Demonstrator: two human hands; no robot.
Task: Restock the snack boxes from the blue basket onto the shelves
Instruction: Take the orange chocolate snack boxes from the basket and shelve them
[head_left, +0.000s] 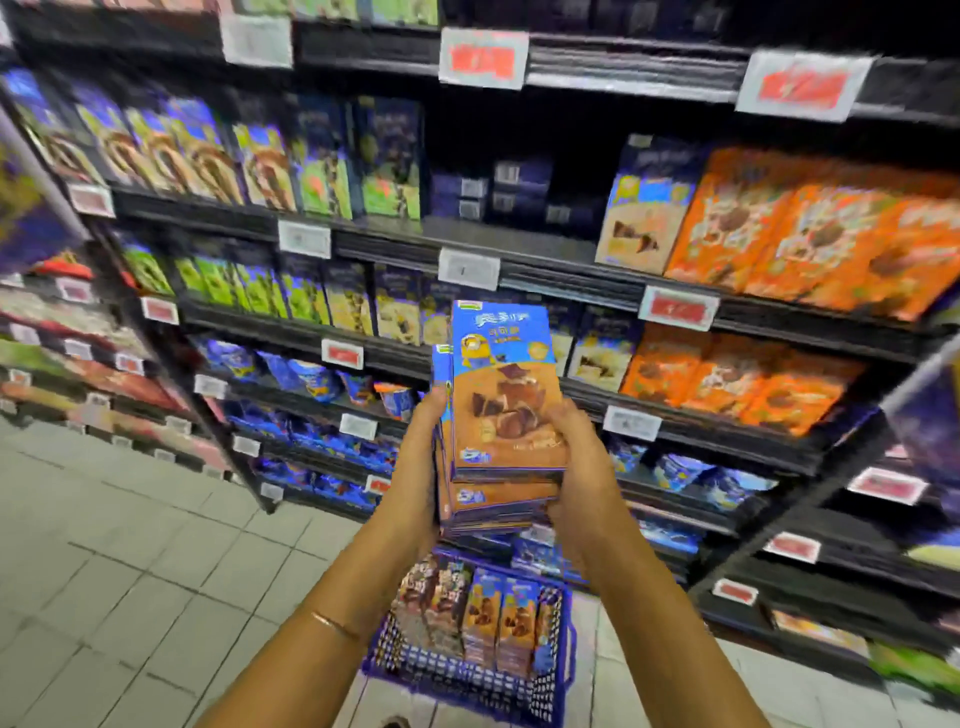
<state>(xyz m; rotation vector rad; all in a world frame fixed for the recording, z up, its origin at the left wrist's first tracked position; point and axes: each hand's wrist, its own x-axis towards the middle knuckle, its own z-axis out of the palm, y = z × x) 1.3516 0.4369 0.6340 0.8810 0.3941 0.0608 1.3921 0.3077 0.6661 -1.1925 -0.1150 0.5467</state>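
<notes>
A stack of several flat snack boxes (506, 395), blue on top and brown below with chocolate pieces pictured, is held upright in front of the shelves. My left hand (418, 467) grips the stack's left side and my right hand (579, 467) grips its right side and lower edge. Below my arms the blue basket (550, 691) stands on the floor with more snack boxes (498, 618) upright inside. On the upper shelf (519, 249) there is a gap with a few dark boxes far back.
Black shelving runs from left to right, full of blue, green and orange boxes (810, 244). White and red price tags (678, 307) line the shelf edges. Grey tiled floor (119, 561) spreads to the left. The picture is motion-blurred.
</notes>
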